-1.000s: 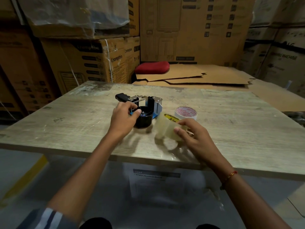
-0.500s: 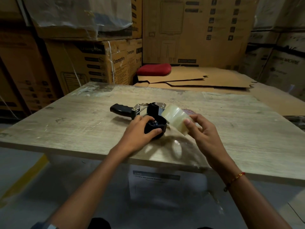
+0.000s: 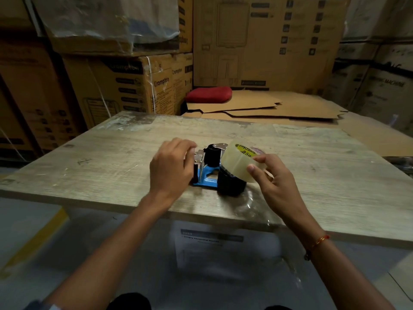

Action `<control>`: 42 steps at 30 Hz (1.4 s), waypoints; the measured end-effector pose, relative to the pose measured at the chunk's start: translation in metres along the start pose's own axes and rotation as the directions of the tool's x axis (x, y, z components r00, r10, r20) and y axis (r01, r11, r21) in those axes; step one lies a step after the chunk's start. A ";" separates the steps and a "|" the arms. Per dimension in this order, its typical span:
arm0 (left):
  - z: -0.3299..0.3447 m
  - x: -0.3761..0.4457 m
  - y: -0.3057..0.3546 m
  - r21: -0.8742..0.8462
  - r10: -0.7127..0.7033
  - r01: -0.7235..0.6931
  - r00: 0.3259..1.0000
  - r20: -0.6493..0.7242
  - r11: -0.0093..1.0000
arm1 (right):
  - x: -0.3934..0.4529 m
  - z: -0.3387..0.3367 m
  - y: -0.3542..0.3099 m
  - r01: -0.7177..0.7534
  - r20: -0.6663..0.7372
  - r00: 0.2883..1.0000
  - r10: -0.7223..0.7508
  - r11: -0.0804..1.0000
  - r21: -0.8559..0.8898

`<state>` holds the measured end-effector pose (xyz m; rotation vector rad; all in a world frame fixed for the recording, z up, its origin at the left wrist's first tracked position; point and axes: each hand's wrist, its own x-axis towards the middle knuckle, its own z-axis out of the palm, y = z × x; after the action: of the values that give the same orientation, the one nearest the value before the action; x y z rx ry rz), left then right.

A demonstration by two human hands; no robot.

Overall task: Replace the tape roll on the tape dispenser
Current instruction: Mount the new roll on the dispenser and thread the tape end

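Note:
The tape dispenser (image 3: 206,179), blue frame with a black hub and a metal blade plate, stands near the front edge of the wooden table (image 3: 111,166). My left hand (image 3: 171,167) grips its handle end, which the hand hides. My right hand (image 3: 273,182) holds a clear tape roll (image 3: 238,163) with a yellow-labelled core, tilted and resting against the top of the black hub (image 3: 230,183). A second roll with a white and red core (image 3: 257,150) lies just behind, mostly hidden.
Flattened cardboard sheets (image 3: 279,108) and a red cushion (image 3: 209,95) lie behind the table. Stacked cardboard cartons (image 3: 125,83) wall in the left, back and right. A printed sheet (image 3: 212,240) hangs under the table's front edge.
The left hand turned the dispenser and shifted from the hub to its handle end. The right hand lifted the clear roll off the table and brought it onto the hub.

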<state>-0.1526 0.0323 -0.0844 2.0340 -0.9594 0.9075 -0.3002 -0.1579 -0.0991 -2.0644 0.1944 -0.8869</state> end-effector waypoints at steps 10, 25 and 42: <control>0.006 0.001 -0.040 0.248 -0.049 -0.038 0.940 0.337 0.968 | -0.001 0.012 -0.005 0.163 0.034 0.986 -0.161 0.929 -0.334; 0.000 -0.017 -0.033 0.289 0.000 -0.122 0.921 0.389 0.949 | 0.028 0.000 -0.017 0.051 0.274 0.961 0.040 0.947 -0.318; -0.010 -0.009 -0.039 0.182 0.019 -0.149 0.821 0.571 0.972 | 0.038 -0.005 -0.017 -0.123 0.287 0.938 0.194 0.961 -0.248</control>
<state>-0.1279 0.0621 -0.0973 2.5425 -1.3179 0.4551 -0.2783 -0.1671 -0.0643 -2.3308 0.3002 -0.4494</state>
